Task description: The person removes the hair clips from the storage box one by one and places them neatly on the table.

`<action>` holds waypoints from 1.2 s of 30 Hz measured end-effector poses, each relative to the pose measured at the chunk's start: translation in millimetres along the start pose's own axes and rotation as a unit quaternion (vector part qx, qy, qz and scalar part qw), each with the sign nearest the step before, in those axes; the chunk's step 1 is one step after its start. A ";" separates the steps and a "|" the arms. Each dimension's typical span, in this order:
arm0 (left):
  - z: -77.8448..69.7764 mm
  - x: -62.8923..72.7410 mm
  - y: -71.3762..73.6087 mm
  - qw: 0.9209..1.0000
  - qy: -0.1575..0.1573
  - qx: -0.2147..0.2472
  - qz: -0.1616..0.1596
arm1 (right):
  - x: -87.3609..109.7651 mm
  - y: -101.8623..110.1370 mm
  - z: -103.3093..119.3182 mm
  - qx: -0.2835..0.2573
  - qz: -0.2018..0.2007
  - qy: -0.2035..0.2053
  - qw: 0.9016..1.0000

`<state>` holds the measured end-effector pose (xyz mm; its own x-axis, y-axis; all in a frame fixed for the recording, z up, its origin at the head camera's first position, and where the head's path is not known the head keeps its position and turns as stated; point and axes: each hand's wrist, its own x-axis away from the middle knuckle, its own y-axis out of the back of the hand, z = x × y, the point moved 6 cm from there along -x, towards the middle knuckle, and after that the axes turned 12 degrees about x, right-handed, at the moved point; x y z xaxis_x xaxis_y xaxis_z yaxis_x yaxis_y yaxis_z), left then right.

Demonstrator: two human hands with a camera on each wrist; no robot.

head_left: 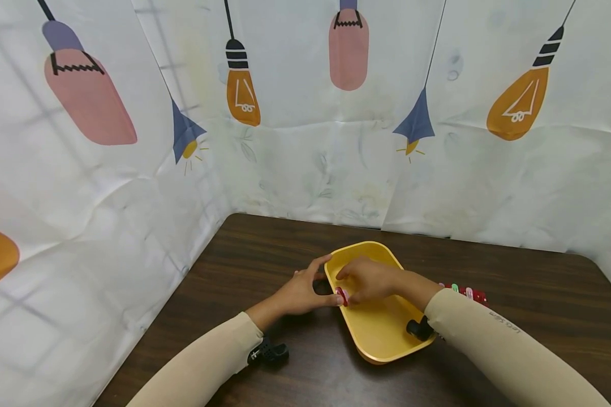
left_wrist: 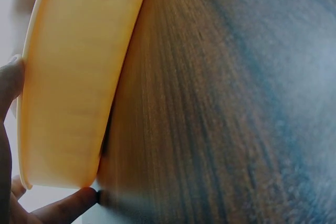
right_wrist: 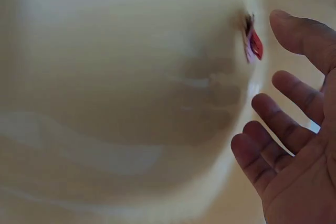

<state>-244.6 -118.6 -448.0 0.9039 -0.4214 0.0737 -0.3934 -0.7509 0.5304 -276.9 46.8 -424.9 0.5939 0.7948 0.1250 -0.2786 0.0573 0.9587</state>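
I saw the left hand (head_left: 299, 291) spread, bracing the yellow plastic tub (head_left: 377, 329), presumably for steadiness | right hand (head_left: 370, 279) inside, fingers apart beside the red-pink clip (head_left: 342, 295)

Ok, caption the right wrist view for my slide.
Open right hand near a red item at the edge of the tray.

Room above tray's near floor (head_left: 379, 332)

The tray (head_left: 374, 330) looks smooth plastic, the table (head_left: 280, 243) glossy wood, the sleeves (head_left: 198, 356) cloth.
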 end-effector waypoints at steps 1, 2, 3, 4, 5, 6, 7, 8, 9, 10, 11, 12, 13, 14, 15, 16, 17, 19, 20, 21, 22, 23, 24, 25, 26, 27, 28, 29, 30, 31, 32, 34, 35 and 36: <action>0.0 0.2 -0.1 1.000 0.001 0.001 0.000 | -0.6 -1.8 0.0 0.000 0.003 0.000 1.000; 0.0 0.3 0.0 1.000 0.002 0.001 0.000 | -1.0 -3.4 -0.1 0.001 0.005 -0.001 1.000; 0.0 0.5 0.0 1.000 0.003 0.001 -0.001 | -1.5 -5.1 -0.4 0.002 0.007 -0.002 1.000; 0.0 0.5 0.0 1.000 0.004 0.001 -0.001 | -2.1 -6.7 -0.5 0.004 0.008 -0.002 1.000; 0.0 0.6 0.1 1.000 0.005 0.001 -0.002 | -2.3 -7.6 -0.4 0.004 0.009 -0.003 1.000; 0.1 0.5 0.1 1.000 0.005 0.001 -0.002 | -2.4 -8.3 0.0 0.004 0.010 -0.003 1.000; -0.2 0.3 0.2 1.000 0.004 0.002 -0.003 | -2.4 -8.4 0.5 0.005 0.008 -0.001 1.000; -0.4 0.3 0.2 1.000 0.004 0.001 -0.003 | -2.4 -8.6 0.8 0.008 0.006 0.002 1.000; -0.7 0.2 0.3 1.000 0.004 0.000 -0.004 | -2.4 -8.9 1.2 0.010 0.004 0.005 1.000; -0.9 0.2 0.4 1.000 0.004 0.000 -0.004 | -2.4 -8.9 1.6 0.012 0.003 0.007 1.000; -1.0 0.2 0.3 1.000 0.004 0.000 -0.004 | -2.6 -9.5 1.6 0.015 0.004 0.008 1.000; -1.1 0.1 0.3 1.000 0.003 0.000 -0.004 | -2.7 -9.8 1.9 0.017 0.005 0.008 1.000; -1.3 0.2 0.3 1.000 0.003 0.000 -0.004 | -2.9 -10.4 2.0 0.018 0.006 0.007 1.000; -1.3 0.2 0.2 1.000 0.003 0.000 -0.003 | -3.0 -11.1 1.9 0.020 0.008 0.006 1.000; -1.3 0.2 0.1 1.000 0.003 0.000 -0.003 | -3.2 -11.6 2.0 0.020 0.010 0.005 1.000; -1.2 0.3 0.0 1.000 0.003 0.000 -0.003 | -3.4 -11.9 2.2 0.022 0.010 0.004 1.000; -1.2 0.2 -0.2 1.000 0.003 0.000 -0.002 | -3.6 -12.4 2.4 0.022 0.011 0.003 1.000; -0.7 0.2 -0.5 1.000 0.003 0.000 -0.002 | -3.8 -12.6 3.1 0.024 0.009 0.003 1.000; -0.4 0.1 -0.7 1.000 0.003 0.001 -0.001 | -3.9 -12.6 3.6 0.025 0.007 0.004 1.000; 0.1 -0.2 -1.0 1.000 0.002 0.001 -0.001 | -4.0 -12.6 4.0 0.026 0.005 0.005 1.000; 0.3 -0.1 -1.0 1.000 0.002 0.001 -0.001 | -4.2 -12.4 4.6 0.028 0.004 0.006 1.000; 0.6 -0.1 -1.0 1.000 0.002 0.002 -0.002 | -4.3 -12.4 5.1 0.029 0.003 0.007 1.000; 0.7 0.0 -1.1 1.000 0.002 0.002 -0.002 | -4.5 -12.3 5.7 0.032 0.002 0.008 0.999; 0.8 0.1 -1.1 1.000 0.002 0.003 -0.002 | -4.5 -12.0 6.2 0.033 0.000 0.009 0.999; 0.8 0.1 -1.1 1.000 0.001 0.003 -0.002 | -4.5 -11.7 6.9 0.034 -0.002 0.011 0.999; 0.8 0.1 -1.1 1.000 0.001 0.004 -0.002 | -4.4 -11.3 7.5 0.035 -0.004 0.012 0.999; 0.5 0.5 -1.1 1.000 0.002 0.004 -0.002 | -4.3 -10.9 8.2 0.036 -0.006 0.013 0.999; 0.5 0.5 -0.9 1.000 0.002 0.004 -0.003 | -4.3 -10.6 8.5 0.037 -0.008 0.014 0.999; 0.4 0.5 -0.9 1.000 0.002 0.005 -0.003 | -4.3 -10.6 8.7 0.038 -0.009 0.014 0.999; 0.8 0.3 -0.8 1.000 0.003 0.006 -0.003 | -4.3 -10.5 8.9 0.040 -0.010 0.014 0.999; 0.7 0.4 -0.8 1.000 0.003 0.006 -0.003 | -4.5 -10.5 8.9 0.041 -0.011 0.014 0.999; 0.6 0.5 -0.6 1.000 0.005 0.007 -0.003 | -4.8 -10.8 8.7 0.043 -0.012 0.013 0.999; 0.5 0.4 -0.4 1.000 0.005 0.007 -0.003 | -5.0 -11.0 8.4 0.045 -0.012 0.013 0.999; 0.4 0.4 -0.4 1.000 0.005 0.008 -0.003 | -5.3 -11.0 8.4 0.046 -0.012 0.013 0.999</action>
<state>-244.1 -118.7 -448.5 0.9078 -0.4120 0.0786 -0.3903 -0.7612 0.5179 -270.6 36.8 -434.0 0.5787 0.8099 0.0957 -0.1936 0.0224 0.9808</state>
